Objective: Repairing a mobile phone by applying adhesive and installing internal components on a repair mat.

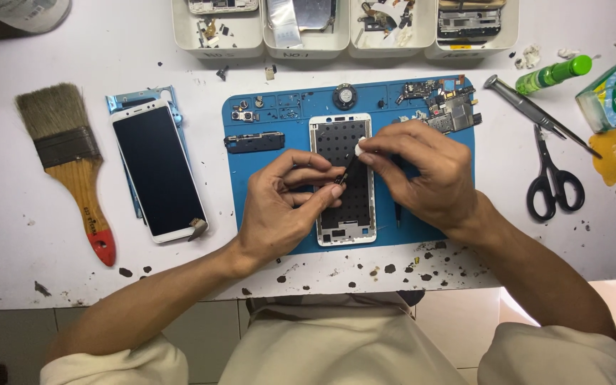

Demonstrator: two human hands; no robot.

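— Starting at the left, what lies on the worktop (8, 235)?

— A wide paintbrush (65, 160) with a red-tipped wooden handle, bristles pointing up and away, then a white phone with a dark screen (157, 170) lying face up, its long axis running away from the person, slightly tilted.

— And the left hand (279, 207)?

— It comes in from the lower left, wrist bent, fingers curled inward. Thumb and forefinger are pressed together, pinching the lower end of a thin dark tool (344, 175) over the phone frame (342, 178).

— How does that frame lie?

— Flat on the blue mat (251, 185), near its centre, long axis pointing straight away from the person, white rim around a dark perforated inner plate. Its lower end sits near the mat's front edge.

— The right hand (429, 175)?

— It reaches from the lower right, knuckles up, fingertips pinching a small white bit (359, 148) at the tool's upper end, just above the frame's upper right part.

— Any room around?

— The mat is bare left of the frame below a small black part (254, 141); circuit boards (447, 107) crowd its upper right corner. Beyond the mat, tweezers (536, 114) and black scissors (554, 178) lie well apart from the hands, with open white surface between. Trays (344, 32) line the far edge.
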